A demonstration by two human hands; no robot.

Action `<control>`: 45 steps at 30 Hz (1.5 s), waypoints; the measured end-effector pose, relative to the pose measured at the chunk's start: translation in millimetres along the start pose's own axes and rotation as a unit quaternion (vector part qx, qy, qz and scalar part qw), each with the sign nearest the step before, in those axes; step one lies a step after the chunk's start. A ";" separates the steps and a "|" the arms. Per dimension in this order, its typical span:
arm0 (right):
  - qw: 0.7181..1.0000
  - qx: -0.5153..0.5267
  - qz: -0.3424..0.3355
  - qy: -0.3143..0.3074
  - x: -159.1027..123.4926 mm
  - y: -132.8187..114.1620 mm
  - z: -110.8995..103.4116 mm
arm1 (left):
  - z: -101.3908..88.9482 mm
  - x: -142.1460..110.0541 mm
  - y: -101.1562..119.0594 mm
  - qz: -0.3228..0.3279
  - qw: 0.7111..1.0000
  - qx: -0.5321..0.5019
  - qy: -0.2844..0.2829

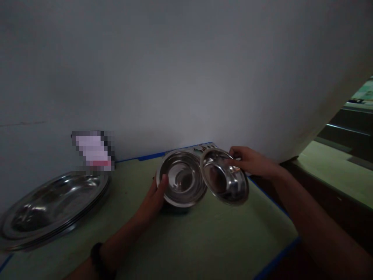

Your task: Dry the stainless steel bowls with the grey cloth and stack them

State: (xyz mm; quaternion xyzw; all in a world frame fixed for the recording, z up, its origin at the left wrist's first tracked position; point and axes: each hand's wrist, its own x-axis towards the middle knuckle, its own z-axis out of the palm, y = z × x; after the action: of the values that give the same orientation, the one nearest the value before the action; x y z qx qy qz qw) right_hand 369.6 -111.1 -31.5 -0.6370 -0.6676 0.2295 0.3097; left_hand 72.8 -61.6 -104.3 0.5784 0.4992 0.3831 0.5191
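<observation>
Two shiny round steel bowls are held up over the green tabletop, side by side near the middle of the view. My left hand (159, 192) grips the left bowl (182, 177) at its left rim, thumb over the inside edge and fingers hidden behind. The right bowl (224, 181) is tilted, and my right hand (243, 159) pinches its upper right rim. The rims of the bowls meet or overlap slightly between the hands. Both bowls look to hold nothing inside.
At the left lies a stack of large oval steel trays (58, 202). A phone-like object (93, 149), blurred out, leans on the white wall (180, 77) behind them. Blue tape edges the green table (186, 245). Small metallic items (205, 147) sit at the table's back corner.
</observation>
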 end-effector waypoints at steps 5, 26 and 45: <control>0.995 -0.021 -0.030 0.097 22.8 -21.8 49.0 | -1.4 -6.1 2.6 0.122 0.991 0.019 -0.055; 0.964 -0.231 0.048 -0.127 -9.1 43.9 -12.3 | 79.9 -23.8 7.0 0.055 0.925 -0.099 -0.362; 0.952 -0.295 -0.063 0.043 -7.8 -12.9 44.1 | -7.5 -18.7 25.5 0.407 0.790 0.446 -0.106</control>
State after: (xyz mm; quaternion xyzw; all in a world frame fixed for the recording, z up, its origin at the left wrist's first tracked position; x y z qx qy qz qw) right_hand 329.3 -116.0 -54.3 -0.6660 -0.7301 -0.0254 0.1507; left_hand 66.2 -77.3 -76.6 0.9324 0.2746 0.2297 0.0490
